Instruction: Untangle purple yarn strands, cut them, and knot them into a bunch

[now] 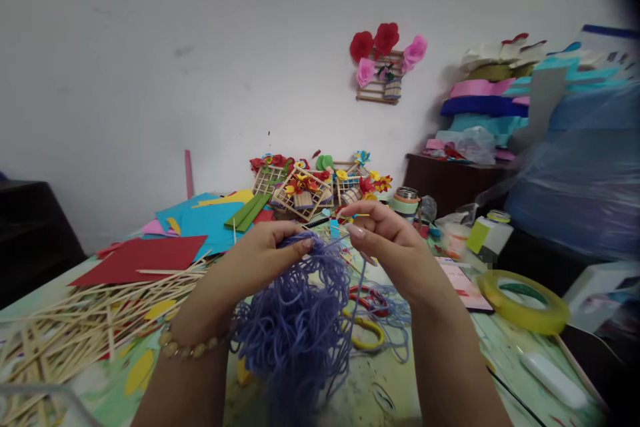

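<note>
A tangled bundle of purple yarn [300, 320] hangs between my hands over the table. My left hand [260, 257] is closed around the top of the bundle, a beaded bracelet on its wrist. My right hand [385, 240] is raised beside it, fingers pinched on a strand of the same yarn that runs down to the bundle. Under the yarn lie scissors with red and yellow handles [367, 317].
A heap of thin wooden sticks [85, 320] covers the table's left. Coloured paper sheets [145, 257] and stick-frame flower crafts [305, 190] lie behind. A yellow tape roll [523, 300], a white bottle [487, 233] and bagged paper stacks [580, 167] are on the right.
</note>
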The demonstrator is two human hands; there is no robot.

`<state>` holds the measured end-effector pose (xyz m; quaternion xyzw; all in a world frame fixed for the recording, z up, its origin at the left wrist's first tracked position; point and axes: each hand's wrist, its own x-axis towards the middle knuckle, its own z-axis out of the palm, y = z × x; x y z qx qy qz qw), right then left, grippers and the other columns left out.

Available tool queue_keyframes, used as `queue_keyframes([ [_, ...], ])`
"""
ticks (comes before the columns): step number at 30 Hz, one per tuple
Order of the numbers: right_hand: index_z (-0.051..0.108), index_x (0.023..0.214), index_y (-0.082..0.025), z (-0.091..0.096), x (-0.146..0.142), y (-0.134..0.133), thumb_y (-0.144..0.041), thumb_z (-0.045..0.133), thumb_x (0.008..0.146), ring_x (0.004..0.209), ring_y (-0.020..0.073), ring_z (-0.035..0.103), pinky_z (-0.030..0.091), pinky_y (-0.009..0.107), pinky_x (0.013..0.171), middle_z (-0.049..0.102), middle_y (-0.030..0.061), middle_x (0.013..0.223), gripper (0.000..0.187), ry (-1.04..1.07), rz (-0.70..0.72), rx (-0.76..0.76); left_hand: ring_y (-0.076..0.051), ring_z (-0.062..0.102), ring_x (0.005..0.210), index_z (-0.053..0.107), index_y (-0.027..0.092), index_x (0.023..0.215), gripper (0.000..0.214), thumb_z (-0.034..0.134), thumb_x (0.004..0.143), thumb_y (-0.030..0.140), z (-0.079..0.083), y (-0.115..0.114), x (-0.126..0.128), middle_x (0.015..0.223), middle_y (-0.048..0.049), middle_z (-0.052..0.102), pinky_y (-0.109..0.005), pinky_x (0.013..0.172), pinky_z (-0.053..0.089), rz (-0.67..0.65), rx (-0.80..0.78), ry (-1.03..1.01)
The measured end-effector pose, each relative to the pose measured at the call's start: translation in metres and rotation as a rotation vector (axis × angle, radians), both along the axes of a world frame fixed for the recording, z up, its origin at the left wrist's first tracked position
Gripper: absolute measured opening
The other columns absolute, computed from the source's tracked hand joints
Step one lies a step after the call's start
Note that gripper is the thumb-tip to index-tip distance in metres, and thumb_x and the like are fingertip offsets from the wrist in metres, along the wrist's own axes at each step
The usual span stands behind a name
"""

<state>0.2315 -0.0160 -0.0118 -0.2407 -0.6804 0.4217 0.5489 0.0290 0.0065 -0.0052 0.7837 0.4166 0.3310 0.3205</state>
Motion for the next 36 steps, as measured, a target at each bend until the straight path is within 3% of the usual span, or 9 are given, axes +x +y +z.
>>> queue_keyframes([
  [4, 0.052, 0.104, -0.021, -0.004, -0.009, 0.004, -0.023, 0.056, 0.088, 0.054, 0.0084, 0.035, 0.025, 0.022, 0.048, 0.04, -0.0057, 0.062, 0.016, -0.02, -0.121, 0.105, -0.014, 0.05, 0.065, 0.065, 0.015, 0.082, 0.034, 0.053, 0.081, 0.047, -0.007, 0.002, 0.006, 0.073, -0.0018, 0.059, -0.023, 0.055, 0.038, -0.084, -0.012, 0.004],
  [9, 0.049, 0.102, -0.021, -0.01, -0.014, 0.013, -0.024, 0.055, 0.088, 0.058, 0.0095, 0.038, 0.031, 0.024, 0.054, 0.043, -0.0049, 0.066, 0.016, -0.036, -0.291, 0.25, -0.011, 0.042, 0.056, 0.061, 0.016, 0.079, 0.038, 0.049, 0.083, 0.052, -0.012, 0.001, 0.011, 0.064, 0.0015, 0.051, -0.023, 0.051, 0.035, -0.173, -0.151, -0.026],
  [13, 0.048, 0.1, -0.021, -0.012, -0.014, 0.014, -0.026, 0.055, 0.088, 0.058, 0.0099, 0.039, 0.031, 0.024, 0.054, 0.045, -0.0047, 0.065, 0.015, -0.043, -0.324, 0.251, -0.013, 0.048, 0.065, 0.064, 0.018, 0.08, 0.031, 0.054, 0.081, 0.047, -0.004, -0.011, 0.014, 0.072, 0.0, 0.057, -0.023, 0.057, 0.039, -0.148, -0.145, -0.083],
  [20, 0.049, 0.1, -0.022, -0.008, -0.014, 0.008, -0.026, 0.055, 0.088, 0.058, 0.0105, 0.04, 0.031, 0.024, 0.054, 0.045, -0.0044, 0.065, 0.014, -0.091, -0.382, 0.235, -0.016, 0.055, 0.075, 0.064, 0.02, 0.09, 0.023, 0.057, 0.079, 0.039, 0.003, -0.019, 0.017, 0.083, -0.0009, 0.062, -0.025, 0.065, 0.043, -0.221, -0.142, 0.053],
  [30, 0.051, 0.099, -0.021, -0.01, -0.013, 0.017, -0.029, 0.054, 0.089, 0.064, 0.0112, 0.048, 0.036, 0.024, 0.059, 0.051, -0.0023, 0.071, 0.014, -0.187, -0.423, 0.246, -0.017, 0.055, 0.07, 0.065, 0.017, 0.079, 0.023, 0.053, 0.079, 0.036, 0.005, -0.02, 0.014, 0.072, -0.0013, 0.06, -0.025, 0.062, 0.043, -0.253, -0.11, 0.075],
  [36, 0.05, 0.101, -0.022, -0.01, -0.014, 0.016, -0.026, 0.056, 0.087, 0.065, 0.0125, 0.05, 0.037, 0.025, 0.06, 0.053, -0.002, 0.071, 0.016, -0.041, -0.515, 0.31, -0.015, 0.051, 0.063, 0.065, 0.016, 0.077, 0.023, 0.054, 0.079, 0.037, 0.006, -0.021, 0.014, 0.065, 0.0003, 0.056, -0.025, 0.059, 0.042, -0.267, -0.1, 0.09],
])
